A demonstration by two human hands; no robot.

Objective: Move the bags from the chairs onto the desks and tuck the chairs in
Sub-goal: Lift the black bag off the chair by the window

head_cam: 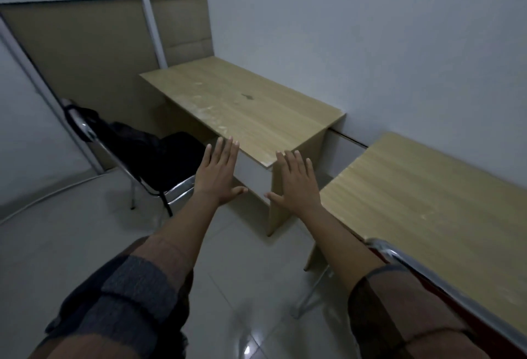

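Presently, both hands were spread flat and empty: left hand (219, 172), right hand (293, 177).
Dark bag (128, 136) on chair (176, 187) looked soft, probably light; grasp its upper fabric.

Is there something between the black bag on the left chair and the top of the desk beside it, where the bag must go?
Nothing visible blocks it. The black bag lies on the chair, and the desk top next to it is bare. Both hands, left hand and right hand, are open and hold nothing.

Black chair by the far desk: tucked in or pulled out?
Pulled out. The black chair stands on open floor left of the far desk, seat clear of the desktop, dark bag on it.
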